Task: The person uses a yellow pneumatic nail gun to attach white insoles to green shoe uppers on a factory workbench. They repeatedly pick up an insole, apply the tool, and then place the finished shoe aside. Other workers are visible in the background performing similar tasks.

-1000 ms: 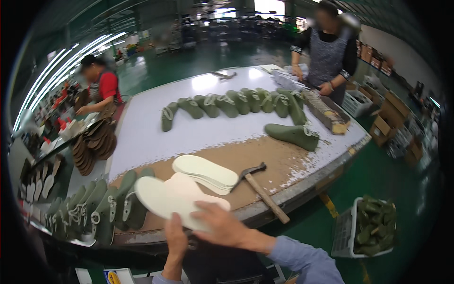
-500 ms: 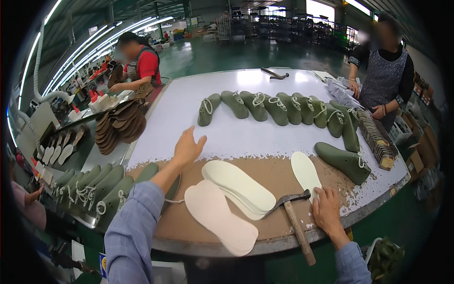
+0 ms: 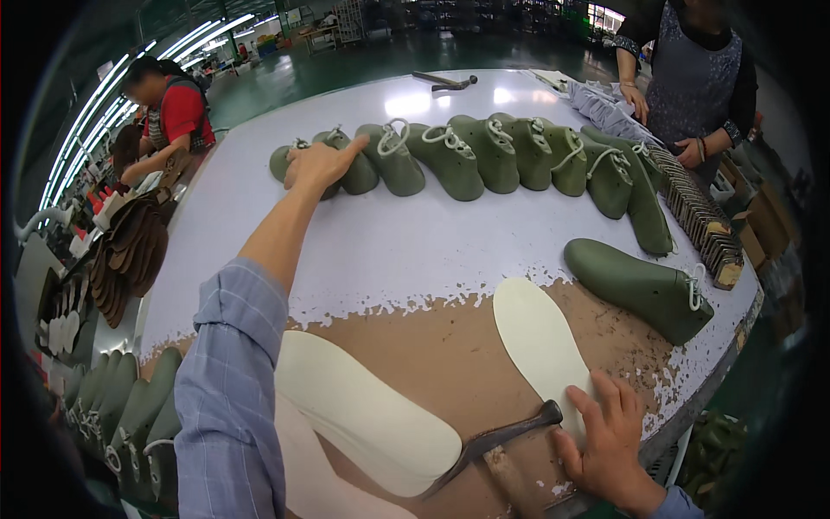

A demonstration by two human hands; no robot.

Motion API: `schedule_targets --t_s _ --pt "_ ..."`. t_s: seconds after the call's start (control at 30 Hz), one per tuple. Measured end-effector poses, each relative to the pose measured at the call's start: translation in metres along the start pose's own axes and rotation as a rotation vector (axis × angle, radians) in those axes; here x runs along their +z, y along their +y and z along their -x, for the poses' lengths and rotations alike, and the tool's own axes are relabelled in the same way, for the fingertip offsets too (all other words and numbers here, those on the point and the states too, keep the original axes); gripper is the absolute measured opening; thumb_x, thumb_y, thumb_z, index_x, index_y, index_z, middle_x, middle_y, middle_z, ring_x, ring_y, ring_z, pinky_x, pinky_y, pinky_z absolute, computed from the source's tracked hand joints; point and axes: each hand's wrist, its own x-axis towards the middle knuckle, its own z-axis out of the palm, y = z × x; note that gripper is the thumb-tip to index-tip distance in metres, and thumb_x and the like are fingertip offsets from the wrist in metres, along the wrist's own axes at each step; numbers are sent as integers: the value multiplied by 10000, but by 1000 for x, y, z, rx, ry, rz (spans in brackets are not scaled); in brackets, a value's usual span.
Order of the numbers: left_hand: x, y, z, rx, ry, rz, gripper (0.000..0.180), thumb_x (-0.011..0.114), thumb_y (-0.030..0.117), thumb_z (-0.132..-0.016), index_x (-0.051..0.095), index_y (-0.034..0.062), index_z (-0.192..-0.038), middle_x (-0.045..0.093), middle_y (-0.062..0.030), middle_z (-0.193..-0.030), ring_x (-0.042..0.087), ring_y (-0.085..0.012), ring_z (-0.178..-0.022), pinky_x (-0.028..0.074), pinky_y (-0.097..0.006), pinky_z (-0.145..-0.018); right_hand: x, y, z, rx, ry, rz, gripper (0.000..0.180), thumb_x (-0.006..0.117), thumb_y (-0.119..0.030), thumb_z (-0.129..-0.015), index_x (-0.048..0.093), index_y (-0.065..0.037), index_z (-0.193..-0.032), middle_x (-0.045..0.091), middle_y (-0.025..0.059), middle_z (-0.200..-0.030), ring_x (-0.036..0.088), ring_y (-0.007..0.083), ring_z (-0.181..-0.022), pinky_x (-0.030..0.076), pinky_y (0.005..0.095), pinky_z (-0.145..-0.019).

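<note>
My left hand (image 3: 320,164) reaches across the table to the left end of a row of green shoe lasts. Its thumb is stretched out and its fingers lie over the leftmost last (image 3: 278,163), partly covering it and the second last (image 3: 356,177); whether they grip is hidden. White cord loops are tied on the lasts. My right hand (image 3: 605,437) rests, fingers spread, on the lower end of a single cream insole (image 3: 532,333). Beside that hand lies a hammer (image 3: 510,437) with a dark head and wooden handle. Stacked cream insoles (image 3: 363,406) and pale pink insoles (image 3: 303,467) lie left of the hammer.
One large green last (image 3: 635,285) lies on its own at the right. More lasts (image 3: 143,406) stand at the lower left, below brown leather pieces (image 3: 130,251). Another hammer (image 3: 445,82) is at the table's far edge. Two people work beyond; stacked pieces (image 3: 692,216) line the right.
My left hand has moved forward from above the near part of the table to the leftmost lasts. The right hand stays on the insole. The view has shifted.
</note>
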Motion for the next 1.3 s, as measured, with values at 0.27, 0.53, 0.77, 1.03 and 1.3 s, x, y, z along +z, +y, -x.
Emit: schedule_targets --t_s 0.27,0.53,0.77,1.03,1.3 --pt "-10 -64 -42 211 -35 79 739 564 595 -845 734 -55 -1151 715 -279 -1193 681 -397 -1148 516 -456 -963 1 -3 -1 -10 15 -37 539 758 -234 -820 592 -42 -1296 508 259 -1388 494 449 -1209 371 552 -1028" --pt "-45 -76 139 326 108 12 740 476 612 -927 743 -69 -812 723 -291 -855 710 -473 -876 543 -514 -862 0 -4 6 18 202 -54 597 804 -226 -828 555 -13 -1327 563 234 -1285 567 401 -1117 433 498 -910" --pt "-73 -61 233 272 -164 282 799 683 394 -875 382 -47 -1469 681 -301 -1220 677 -444 -1121 529 -485 -970 9 16 12 248 453 -454 426 778 -161 -884 596 37 -1216 652 253 -1041 660 397 -922 521 463 -788" --pt "-62 -71 218 175 -235 409 683 721 264 -808 529 -117 -1341 707 -294 -1142 715 -413 -1047 568 -455 -933 7 25 17 519 720 -746 198 675 -122 -958 538 3 -1028 655 150 -928 650 238 -868 513 384 -809" --pt "-76 -181 263 -148 -518 1447 410 711 211 -985 603 -48 -1285 708 -144 -1138 733 -234 -937 640 -399 -761 20 23 8 471 657 -1084 281 546 -59 -999 499 -14 -1273 636 122 -1163 610 193 -1039 500 349 -904"
